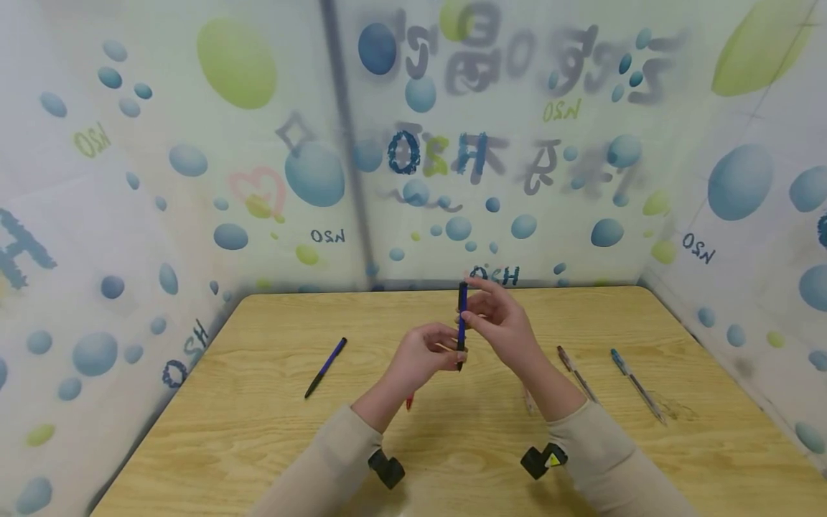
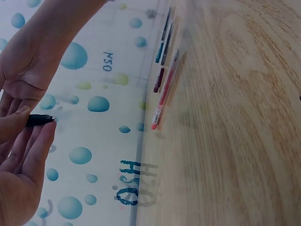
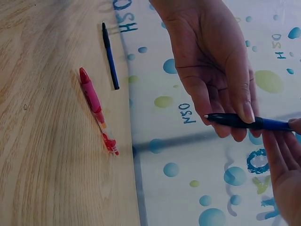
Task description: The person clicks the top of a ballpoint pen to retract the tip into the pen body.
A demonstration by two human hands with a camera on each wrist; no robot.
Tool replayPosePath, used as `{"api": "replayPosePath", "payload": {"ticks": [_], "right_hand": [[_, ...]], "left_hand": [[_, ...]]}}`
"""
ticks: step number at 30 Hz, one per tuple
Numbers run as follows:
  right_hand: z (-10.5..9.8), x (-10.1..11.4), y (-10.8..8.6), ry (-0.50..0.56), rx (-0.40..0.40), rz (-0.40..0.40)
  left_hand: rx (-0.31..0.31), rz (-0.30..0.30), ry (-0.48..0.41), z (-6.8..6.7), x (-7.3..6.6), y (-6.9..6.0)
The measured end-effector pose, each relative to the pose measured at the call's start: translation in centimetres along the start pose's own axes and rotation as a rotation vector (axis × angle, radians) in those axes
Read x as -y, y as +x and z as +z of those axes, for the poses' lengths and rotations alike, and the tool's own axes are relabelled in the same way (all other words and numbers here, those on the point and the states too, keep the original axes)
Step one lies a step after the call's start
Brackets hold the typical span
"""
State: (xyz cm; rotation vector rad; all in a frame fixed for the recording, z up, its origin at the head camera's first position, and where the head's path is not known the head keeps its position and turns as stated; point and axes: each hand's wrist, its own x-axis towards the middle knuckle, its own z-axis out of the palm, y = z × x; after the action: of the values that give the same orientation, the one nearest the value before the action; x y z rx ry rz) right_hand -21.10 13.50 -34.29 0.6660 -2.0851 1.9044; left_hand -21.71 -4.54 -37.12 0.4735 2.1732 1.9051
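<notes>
Beige sleeves [image 1: 329, 467] come in from the near side, with small black cameras [image 1: 386, 469] at the wrists. Past them, at the middle of the scene, a blue and black pen [image 1: 461, 332] is held upright above the counter [image 1: 452, 438], its metal tip downward. The left hand [image 1: 416, 355] has a narrow grip on its lower part, thumb against the barrel; the right hand [image 1: 507, 327] pinches it higher up, index finger reaching to the top.

On the counter, a blue pen [image 1: 326, 368] lies slanted to the left. A red pen [image 1: 410, 401] lies partly hidden below the left hand, and a clear red-tipped pen [image 2: 163, 94] by the right forearm. Further right lie a maroon pen [image 1: 577, 373] and a teal pen [image 1: 636, 384]. A bubble-printed sheet [image 1: 413, 215] hangs behind the far edge.
</notes>
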Motion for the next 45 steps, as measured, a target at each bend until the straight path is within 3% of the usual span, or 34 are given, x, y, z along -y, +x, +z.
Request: {"api": "replayPosePath", "payload": {"ticks": [14,21,31,45], "right_hand": [[0.03,-0.15,-0.14,0.077,-0.012,-0.028],[0.13,-0.30,-0.08,0.087,0.008,-0.058],[0.30,-0.55,-0.14,0.095,0.000,-0.107],[0.50,-0.64,-0.22,0.103,-0.006,-0.113]], "left_hand": [[0.001,0.001,-0.004,-0.27,-0.45,-0.15],[-0.028,-0.016,-0.032,-0.23,-0.31,-0.18],[-0.086,0.006,-0.046,-0.06,-0.26,-0.39],[-0.104,0.016,-0.036,-0.02,-0.24,-0.68]]}}
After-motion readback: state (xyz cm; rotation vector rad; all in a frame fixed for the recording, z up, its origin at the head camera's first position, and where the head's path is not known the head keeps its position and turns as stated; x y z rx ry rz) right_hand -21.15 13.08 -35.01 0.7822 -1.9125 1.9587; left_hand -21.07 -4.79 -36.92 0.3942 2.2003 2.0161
